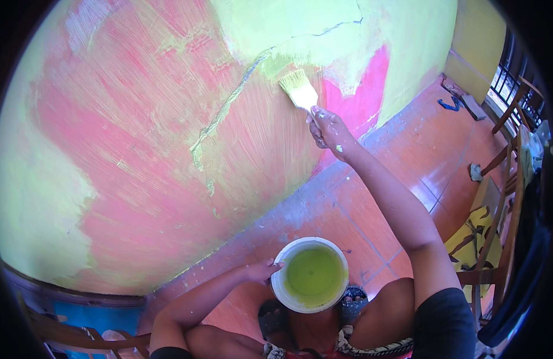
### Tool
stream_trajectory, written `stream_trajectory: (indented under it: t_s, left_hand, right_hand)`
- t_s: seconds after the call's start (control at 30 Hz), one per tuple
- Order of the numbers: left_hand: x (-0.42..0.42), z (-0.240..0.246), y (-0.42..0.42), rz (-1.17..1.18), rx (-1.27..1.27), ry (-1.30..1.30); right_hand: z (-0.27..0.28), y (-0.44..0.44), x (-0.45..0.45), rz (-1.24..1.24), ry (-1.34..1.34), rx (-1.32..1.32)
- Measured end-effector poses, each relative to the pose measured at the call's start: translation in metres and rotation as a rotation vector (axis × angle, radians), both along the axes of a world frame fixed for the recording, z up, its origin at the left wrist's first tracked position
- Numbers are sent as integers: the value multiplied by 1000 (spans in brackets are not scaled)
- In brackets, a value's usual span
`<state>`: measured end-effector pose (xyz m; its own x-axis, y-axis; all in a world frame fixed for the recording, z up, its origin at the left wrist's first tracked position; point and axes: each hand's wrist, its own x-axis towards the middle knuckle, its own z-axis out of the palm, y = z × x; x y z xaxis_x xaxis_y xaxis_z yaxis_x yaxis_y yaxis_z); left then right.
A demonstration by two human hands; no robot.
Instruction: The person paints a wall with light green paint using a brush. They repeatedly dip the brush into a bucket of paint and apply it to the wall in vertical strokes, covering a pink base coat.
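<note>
My right hand [329, 130] is closed around the handle of a wide paintbrush [301, 89], whose pale, paint-coated bristles touch the wall [159, 112]. Yellow-green paint marks the skin of that hand. The wall is partly light green and partly pink with streaky brush strokes, and a jagged crack [231, 96] runs across it near the brush. Low in front of me, my left hand [264, 271] grips the rim of a white plastic bucket [278, 294] from the left. Yellow-green liquid paint [313, 273] lies inside the bucket.
Paint-spotted orange floor tiles [361, 224] run along the wall's base. Wooden chairs [512, 215] stand at the right, near a yellow patterned cloth [476, 233] and a metal grille [512, 67]. A blue strap-like item [450, 104] lies by the far corner. Wooden furniture [92, 339] stands at lower left.
</note>
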<state>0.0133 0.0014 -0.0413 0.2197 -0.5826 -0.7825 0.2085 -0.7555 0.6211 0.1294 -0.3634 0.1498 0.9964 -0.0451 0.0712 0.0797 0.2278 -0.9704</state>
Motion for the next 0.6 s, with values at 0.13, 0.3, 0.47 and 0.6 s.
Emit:
stream_trajectory:
  t_s: [0.13,0.3,0.47,0.6]
  left_hand:
    - [-3,-1,-1,25,-5,-25]
    - [-1,-3,-1,-30,13,-23]
    - [-1,0,-1,-42,7,-52]
    - [-4,4,-1,-15,37,-30]
  right_hand:
    - [-137,9,-6,47,294,-5]
    - [-250,-5,-19,168,790,-290]
    - [-213,-9,-3,81,714,-274]
    - [-105,-16,-4,31,514,-313]
